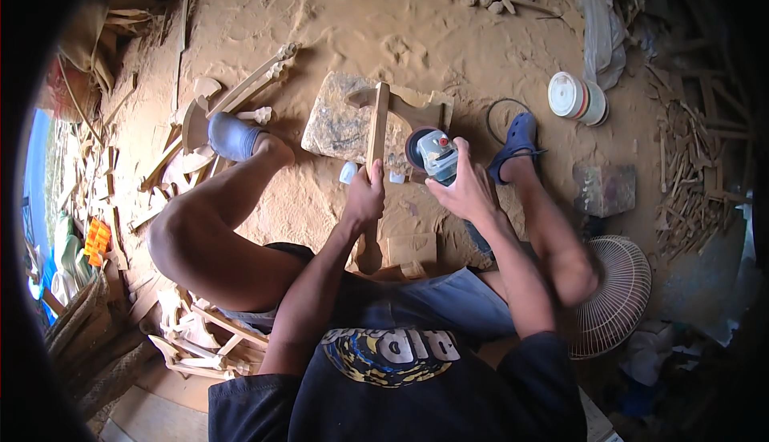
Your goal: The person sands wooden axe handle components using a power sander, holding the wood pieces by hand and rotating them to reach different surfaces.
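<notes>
My left hand (365,196) is closed round a pale wooden furniture part (378,129), a straight bar with curved arms spreading from its far end. Its rounded near end hangs below my fist. The far part lies over a worn, mottled block (330,117) on the ground between my feet. In my right hand (469,191) is an angle grinder (437,152), its dark round disc facing left. The disc is close to the wooden part, just right of the bar; whether they touch I cannot tell. My fingers partly hide the grinder's body.
Dust covers the ground. Carved wooden pieces (252,81) lie by my left foot, more (204,342) at my left hip. A white bucket (566,96) stands beyond my right foot. A round fan guard (613,298) sits by my right knee, near wood scraps (689,169).
</notes>
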Demonstrator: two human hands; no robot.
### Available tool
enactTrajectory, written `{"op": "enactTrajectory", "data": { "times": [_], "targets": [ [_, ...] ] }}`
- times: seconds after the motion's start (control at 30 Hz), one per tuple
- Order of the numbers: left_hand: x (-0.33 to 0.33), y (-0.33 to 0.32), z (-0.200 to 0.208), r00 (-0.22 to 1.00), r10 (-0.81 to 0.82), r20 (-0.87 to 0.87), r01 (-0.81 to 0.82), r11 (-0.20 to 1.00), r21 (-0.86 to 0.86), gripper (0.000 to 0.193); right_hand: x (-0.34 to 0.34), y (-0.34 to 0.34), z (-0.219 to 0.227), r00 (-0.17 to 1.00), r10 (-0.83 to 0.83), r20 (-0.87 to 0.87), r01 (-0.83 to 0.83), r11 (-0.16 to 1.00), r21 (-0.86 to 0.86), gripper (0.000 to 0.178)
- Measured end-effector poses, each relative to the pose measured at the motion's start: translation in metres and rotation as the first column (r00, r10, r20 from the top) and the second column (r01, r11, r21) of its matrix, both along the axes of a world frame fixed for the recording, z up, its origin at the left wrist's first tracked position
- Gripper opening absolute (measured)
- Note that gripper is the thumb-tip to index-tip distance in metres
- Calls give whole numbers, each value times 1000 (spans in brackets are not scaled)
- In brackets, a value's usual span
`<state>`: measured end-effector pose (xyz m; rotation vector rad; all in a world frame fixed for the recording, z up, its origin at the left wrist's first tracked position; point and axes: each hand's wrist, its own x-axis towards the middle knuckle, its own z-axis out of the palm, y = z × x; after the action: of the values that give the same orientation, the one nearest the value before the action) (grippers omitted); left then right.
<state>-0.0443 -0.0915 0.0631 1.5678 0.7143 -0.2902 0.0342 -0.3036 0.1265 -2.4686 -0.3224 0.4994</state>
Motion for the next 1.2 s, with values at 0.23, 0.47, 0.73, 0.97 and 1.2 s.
{"op": "enactTrajectory", "data": {
  "times": [0.23,0.47,0.73,0.97,1.2],
  "targets": [
    [0,6,-5,1000,-2,26,2,1000,14,50,-8,-7,5,997,-17,-81,14,999,-41,93],
    [4,5,1,1000,8,-10,-9,998,-67,51,-17,-35,-10,996,17,83,-28,990,136,98],
    [2,3,5,1000,2,-22,-3,998,-70,51,8,-14,-1,997,-68,48,65,997,48,97],
    [0,4,3,999,13,-30,-14,999,-50,51,7,7,2,999,-30,19,31,999,-40,98],
    [1,9,-3,1000,8,14,-8,999,-47,52,-9,-13,22,990,33,-135,-45,995,-86,98]
  ]
}}
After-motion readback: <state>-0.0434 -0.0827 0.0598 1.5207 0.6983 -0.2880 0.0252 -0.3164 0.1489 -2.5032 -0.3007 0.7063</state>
